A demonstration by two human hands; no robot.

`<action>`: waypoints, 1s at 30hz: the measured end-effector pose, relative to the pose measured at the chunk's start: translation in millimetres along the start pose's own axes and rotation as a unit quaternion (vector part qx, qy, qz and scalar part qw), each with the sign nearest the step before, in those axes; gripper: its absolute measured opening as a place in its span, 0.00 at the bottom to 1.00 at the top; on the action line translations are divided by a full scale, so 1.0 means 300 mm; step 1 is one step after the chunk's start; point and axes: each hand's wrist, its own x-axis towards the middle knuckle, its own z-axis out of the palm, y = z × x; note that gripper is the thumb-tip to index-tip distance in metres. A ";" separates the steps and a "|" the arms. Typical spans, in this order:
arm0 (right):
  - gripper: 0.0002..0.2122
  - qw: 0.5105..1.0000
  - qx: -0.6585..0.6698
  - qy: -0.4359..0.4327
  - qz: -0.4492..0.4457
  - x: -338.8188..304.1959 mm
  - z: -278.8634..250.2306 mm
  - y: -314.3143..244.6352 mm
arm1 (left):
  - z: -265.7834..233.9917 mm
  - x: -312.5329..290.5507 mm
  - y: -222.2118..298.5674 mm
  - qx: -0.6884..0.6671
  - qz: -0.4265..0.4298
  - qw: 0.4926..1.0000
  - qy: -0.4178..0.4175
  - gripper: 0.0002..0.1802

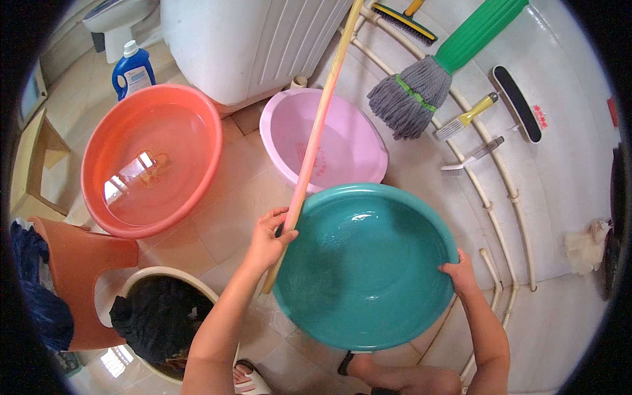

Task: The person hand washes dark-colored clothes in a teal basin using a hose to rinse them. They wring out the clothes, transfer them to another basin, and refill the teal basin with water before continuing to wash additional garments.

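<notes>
A teal plastic basin (362, 289) is in front of me, its wet inside showing bright glints; how much water it holds I cannot tell. My right hand (461, 273) is closed on the basin's right rim, thumb on the inner side. At the left rim, my left hand (268, 240) is closed around a long wooden stick (316, 138), thumb across its front. The stick slants up to the top edge, crossing a pink basin (355, 141) behind the teal one. Whether the left fingers also touch the teal rim is hidden.
An orange basin of water (210, 168) stands left, near a blue bottle (137, 72). Dark cloth (155, 322) lies in a pale tub; more clothes cover an orange stool (79, 283). A grey mop (411, 95) and brushes hang by wall pipes (507, 178). A white appliance (243, 46) stands behind.
</notes>
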 end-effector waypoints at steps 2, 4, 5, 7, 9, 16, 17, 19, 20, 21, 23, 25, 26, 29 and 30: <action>0.18 0.999 -0.033 0.014 -0.031 -0.033 -0.037 -0.008 | 0.021 0.000 -0.020 -0.010 0.004 1.000 -0.001 0.19; 0.16 0.995 -0.073 0.034 -0.061 -0.072 -0.055 -0.006 | 0.023 -0.006 -0.002 -0.001 0.011 1.000 -0.014 0.19; 0.14 0.992 -0.094 0.046 -0.077 -0.090 -0.056 -0.003 | 0.020 -0.011 0.010 0.006 0.013 1.000 -0.019 0.19; 0.09 0.981 -0.147 0.068 -0.103 -0.118 -0.057 -0.009 | 0.023 -0.021 0.016 -0.003 -0.011 1.000 -0.019 0.19; 0.06 0.965 -0.214 0.090 -0.122 -0.146 -0.058 -0.034 | 0.025 -0.027 0.015 -0.009 -0.023 1.000 -0.018 0.19; 0.05 0.904 -0.338 0.135 -0.226 -0.197 -0.041 -0.160 | 0.038 -0.020 -0.014 -0.048 -0.033 0.998 -0.020 0.20; 0.05 0.890 -0.355 0.132 -0.252 -0.206 -0.023 -0.177 | 0.044 -0.022 -0.021 -0.060 -0.031 0.997 -0.023 0.20; 0.05 0.876 -0.388 0.130 -0.256 -0.195 -0.015 -0.211 | 0.061 -0.026 -0.013 -0.070 -0.069 0.995 -0.036 0.20; 0.05 0.875 -0.404 0.129 -0.235 -0.173 -0.012 -0.234 | 0.067 -0.030 -0.005 -0.074 -0.088 0.992 -0.041 0.21; 0.06 0.873 -0.420 0.131 -0.213 -0.158 -0.013 -0.256 | 0.077 -0.032 0.006 -0.049 -0.082 0.994 -0.048 0.20; 0.08 0.939 -0.305 0.102 -0.124 -0.121 -0.017 -0.298 | 0.098 -0.037 0.025 0.001 -0.070 0.996 -0.059 0.20; 0.10 0.972 -0.213 0.082 -0.058 -0.099 -0.026 -0.305 | 0.126 -0.032 0.021 -0.019 -0.055 0.995 -0.079 0.20; 0.11 0.979 -0.183 0.080 -0.034 -0.092 -0.035 -0.297 | 0.140 -0.031 0.034 -0.029 -0.060 0.994 -0.092 0.20; 0.15 0.994 -0.079 0.056 0.047 -0.067 -0.036 -0.228 | 0.164 -0.032 0.047 -0.032 -0.072 0.993 -0.093 0.21; 0.17 0.995 -0.041 0.045 0.075 -0.062 -0.033 -0.187 | 0.170 -0.034 0.038 -0.043 -0.073 0.993 -0.088 0.21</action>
